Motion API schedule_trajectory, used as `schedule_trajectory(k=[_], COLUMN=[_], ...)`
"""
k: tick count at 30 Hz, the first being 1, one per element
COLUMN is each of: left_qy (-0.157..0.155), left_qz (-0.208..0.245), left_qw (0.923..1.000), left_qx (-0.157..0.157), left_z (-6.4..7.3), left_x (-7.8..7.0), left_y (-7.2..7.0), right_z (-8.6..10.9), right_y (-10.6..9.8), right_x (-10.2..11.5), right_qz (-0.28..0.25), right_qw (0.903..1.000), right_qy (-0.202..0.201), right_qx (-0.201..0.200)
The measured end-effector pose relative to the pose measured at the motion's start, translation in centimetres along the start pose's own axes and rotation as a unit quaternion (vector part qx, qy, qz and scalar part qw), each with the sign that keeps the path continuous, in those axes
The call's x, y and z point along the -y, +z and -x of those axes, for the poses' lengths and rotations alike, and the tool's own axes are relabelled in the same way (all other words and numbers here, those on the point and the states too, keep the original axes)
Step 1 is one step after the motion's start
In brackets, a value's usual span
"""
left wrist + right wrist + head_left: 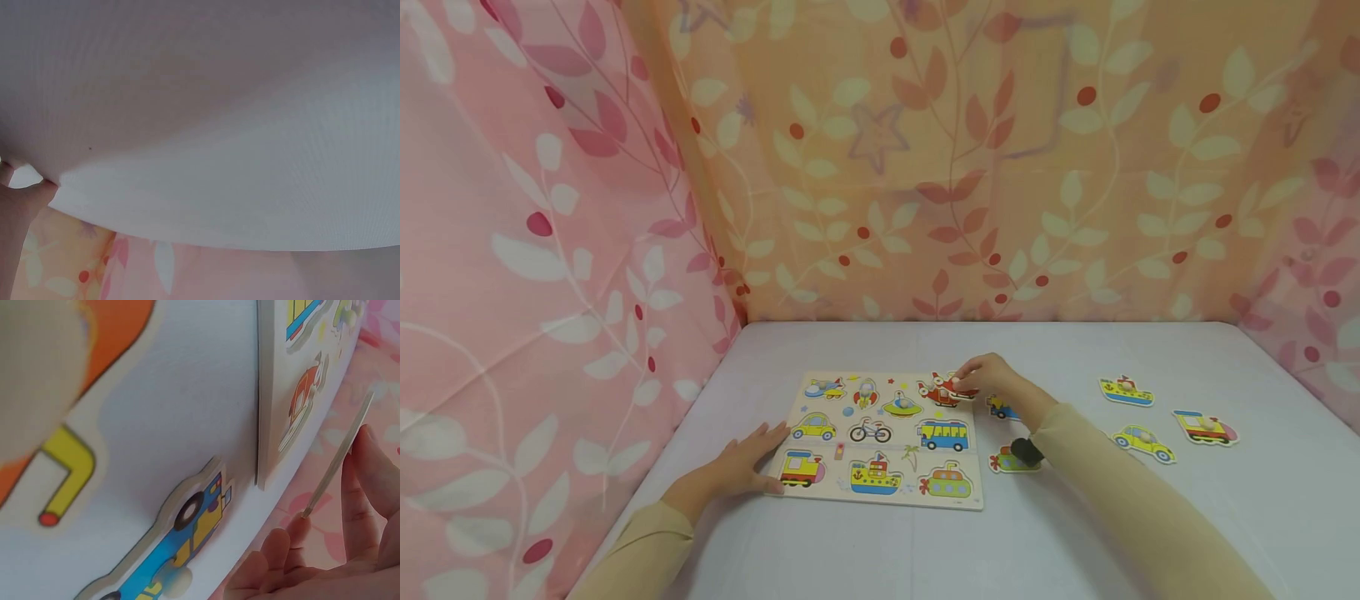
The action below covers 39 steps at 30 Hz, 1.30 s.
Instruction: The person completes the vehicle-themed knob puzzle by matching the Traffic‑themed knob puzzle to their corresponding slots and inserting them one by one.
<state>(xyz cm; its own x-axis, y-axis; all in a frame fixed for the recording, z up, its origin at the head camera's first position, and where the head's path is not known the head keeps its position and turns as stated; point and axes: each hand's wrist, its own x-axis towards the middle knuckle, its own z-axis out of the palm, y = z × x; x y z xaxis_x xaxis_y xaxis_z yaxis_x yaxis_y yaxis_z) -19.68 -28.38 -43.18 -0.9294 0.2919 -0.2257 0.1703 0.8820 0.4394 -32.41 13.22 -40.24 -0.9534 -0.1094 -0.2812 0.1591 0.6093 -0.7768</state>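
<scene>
The right hand pinches a thin red helicopter piece partly over the matching red helicopter picture, upper right of the cream rectangular puzzle board. The left hand, loosely spread, touches the board's left edge. Fitting seems underway; aligning outlines looks needed. The blue-and-yellow airplane, white-and-red rocket and yellow-green saucer seem seated.

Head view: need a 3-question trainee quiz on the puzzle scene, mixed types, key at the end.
1. Which hand holds the red helicopter piece?
2. True or false: the left hand touches the puzzle board.
3. Which loose piece lies farthest right in the head view?
A) boat piece
B) train piece
C) car piece

Key:
1. The right hand; it pinches the piece over the board's upper right corner.
2. True; it rests at the board's left edge.
3. B.
</scene>
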Motion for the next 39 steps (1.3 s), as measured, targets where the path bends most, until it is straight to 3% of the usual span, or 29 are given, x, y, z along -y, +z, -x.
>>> schedule_trajectory(k=[10, 24, 39], left_qy=[0.006, 0.007, 0.006], left_qz=[-0.002, -0.001, 0.006], left_qw=[1.0000, 1.0000, 1.0000], left_qx=[-0.002, -0.003, 0.003], left_z=[0.0, 0.1, -0.2], left_x=[0.0, -0.3, 0.1], left_y=[-0.1, -0.2, 0.0], right_z=[-0.5, -1.0, -1.7], right_y=[0.8, 1.6, 2.7], right_x=[0.5, 1.4, 1.7], right_qz=[0.033, 0.073, 0.097], right_qw=[0.9993, 0.9972, 0.9948], right_qy=[-0.019, 0.016, 0.021], right_qx=[-0.005, -0.011, -0.021])
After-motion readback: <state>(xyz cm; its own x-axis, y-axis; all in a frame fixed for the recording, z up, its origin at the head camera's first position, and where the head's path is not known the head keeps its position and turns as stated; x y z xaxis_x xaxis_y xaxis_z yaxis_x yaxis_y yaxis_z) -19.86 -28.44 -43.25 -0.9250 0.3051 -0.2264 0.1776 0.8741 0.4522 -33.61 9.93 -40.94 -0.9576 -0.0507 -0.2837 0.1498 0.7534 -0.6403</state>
